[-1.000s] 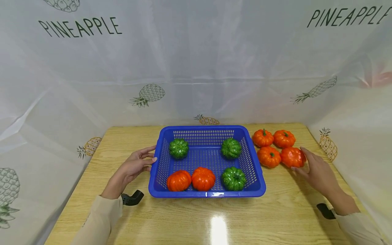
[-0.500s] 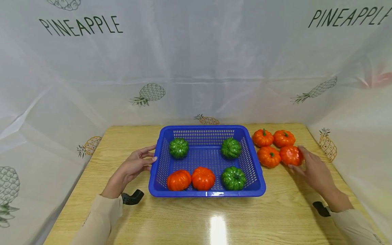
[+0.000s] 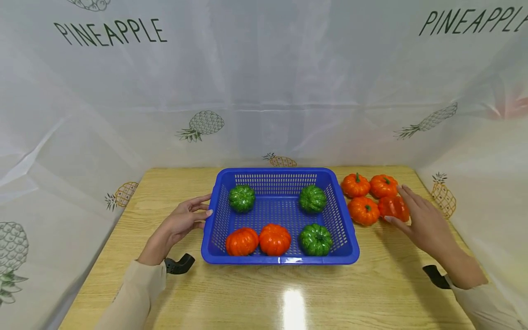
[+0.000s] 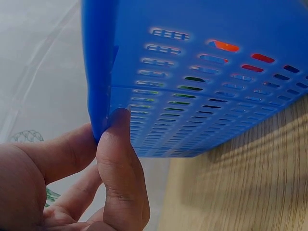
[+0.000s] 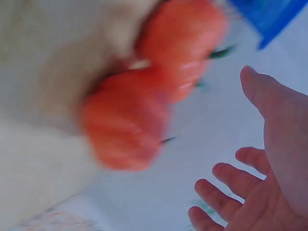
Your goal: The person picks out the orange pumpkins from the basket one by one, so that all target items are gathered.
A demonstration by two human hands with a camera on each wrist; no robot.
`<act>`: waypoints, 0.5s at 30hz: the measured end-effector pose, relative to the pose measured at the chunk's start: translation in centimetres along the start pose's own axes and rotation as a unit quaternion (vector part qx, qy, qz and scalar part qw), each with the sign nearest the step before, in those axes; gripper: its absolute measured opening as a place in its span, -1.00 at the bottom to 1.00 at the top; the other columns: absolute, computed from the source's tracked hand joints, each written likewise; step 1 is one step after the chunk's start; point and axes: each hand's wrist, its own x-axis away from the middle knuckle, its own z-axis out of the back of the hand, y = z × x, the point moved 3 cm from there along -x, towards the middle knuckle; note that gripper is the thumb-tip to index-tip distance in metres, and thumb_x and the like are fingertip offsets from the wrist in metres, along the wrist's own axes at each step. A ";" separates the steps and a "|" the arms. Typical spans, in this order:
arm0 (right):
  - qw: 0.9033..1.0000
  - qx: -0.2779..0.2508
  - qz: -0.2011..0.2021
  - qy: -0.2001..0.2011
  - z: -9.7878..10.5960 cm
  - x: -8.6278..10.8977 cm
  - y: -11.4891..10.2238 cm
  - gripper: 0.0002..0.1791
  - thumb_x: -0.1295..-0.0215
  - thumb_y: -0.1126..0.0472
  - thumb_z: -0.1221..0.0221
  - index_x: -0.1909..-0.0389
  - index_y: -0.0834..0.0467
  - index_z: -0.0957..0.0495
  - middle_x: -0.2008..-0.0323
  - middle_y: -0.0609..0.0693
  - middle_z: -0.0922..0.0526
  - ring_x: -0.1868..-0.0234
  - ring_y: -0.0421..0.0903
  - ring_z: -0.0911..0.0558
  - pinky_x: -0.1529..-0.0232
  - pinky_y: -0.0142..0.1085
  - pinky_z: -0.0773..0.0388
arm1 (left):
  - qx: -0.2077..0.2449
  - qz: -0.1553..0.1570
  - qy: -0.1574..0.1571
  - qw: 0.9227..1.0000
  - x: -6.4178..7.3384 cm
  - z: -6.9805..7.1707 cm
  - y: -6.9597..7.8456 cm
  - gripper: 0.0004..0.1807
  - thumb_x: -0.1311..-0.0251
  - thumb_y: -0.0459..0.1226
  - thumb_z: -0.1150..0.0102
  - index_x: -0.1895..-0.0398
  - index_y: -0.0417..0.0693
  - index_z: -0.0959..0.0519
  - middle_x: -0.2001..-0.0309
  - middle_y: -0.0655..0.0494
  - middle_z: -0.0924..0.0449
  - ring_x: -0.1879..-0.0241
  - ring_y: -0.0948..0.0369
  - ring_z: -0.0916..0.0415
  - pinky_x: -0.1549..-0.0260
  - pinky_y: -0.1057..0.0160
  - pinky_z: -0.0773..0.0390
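Observation:
A blue plastic basket [image 3: 280, 260] with slotted walls stands on the table. My left hand [image 3: 183, 222] pinches its left rim between thumb and fingers; the left wrist view shows the fingertips [image 4: 118, 130] at the outer wall. Inside lie two orange pumpkins [image 3: 275, 239] along the front and three green pumpkins [image 3: 312, 199]. To the right of the basket several small orange pumpkins [image 3: 363, 211] sit close together. My right hand [image 3: 429, 224] is over the nearest right one [image 3: 392, 208], thumb and fingers spread; the right wrist view shows nothing in the palm [image 5: 284, 139].
The wooden table [image 3: 231, 298] reaches back to a whitish plastic sheet [image 3: 264, 91] printed with pineapples, which also hangs at both sides. A black wrist-camera mount [image 3: 180, 264] sits on the left wrist, another [image 3: 436, 277] on the right.
My right hand first held the front right orange pumpkin and shifted it slightly left against the others. Now its fingers have spread and lifted off it. The left hand stays at the basket.

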 end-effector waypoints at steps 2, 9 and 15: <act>1.000 -0.007 0.017 -0.002 0.7 -0.9 -1.7 0.04 -0.27 0.09 -0.49 -0.62 0.34 -0.15 -0.53 0.43 -0.27 -0.31 0.60 -0.37 -0.26 0.49 -0.30 | 0.000 -0.001 0.001 1.000 0.0 0.0 0.0 -0.27 -0.57 -0.44 -0.05 -0.70 -0.24 -0.04 -0.24 -0.25 -0.44 0.21 0.27 -0.65 0.18 0.30 -0.73; 0.992 -0.028 0.121 -0.012 1.6 -3.5 -7.8 0.02 -0.28 -0.04 -0.47 -0.63 0.26 -0.21 -0.55 0.33 -0.29 -0.41 0.47 -0.38 -0.33 0.40 -0.33 | -0.001 0.001 0.005 1.000 0.0 0.0 0.0 -0.27 -0.56 -0.44 -0.06 -0.70 -0.24 -0.05 -0.25 -0.27 -0.44 0.22 0.27 -0.64 0.20 0.31 -0.73; 0.976 -0.023 0.210 -0.055 1.3 -5.5 -12.7 0.01 -0.32 -0.11 -0.42 -0.64 0.23 -0.21 -0.58 0.25 -0.28 -0.48 0.34 -0.38 -0.36 0.35 -0.37 | -0.003 0.002 0.009 1.000 0.0 0.0 -0.1 -0.27 -0.56 -0.43 -0.07 -0.69 -0.25 -0.06 -0.27 -0.29 -0.43 0.21 0.26 -0.64 0.19 0.31 -0.73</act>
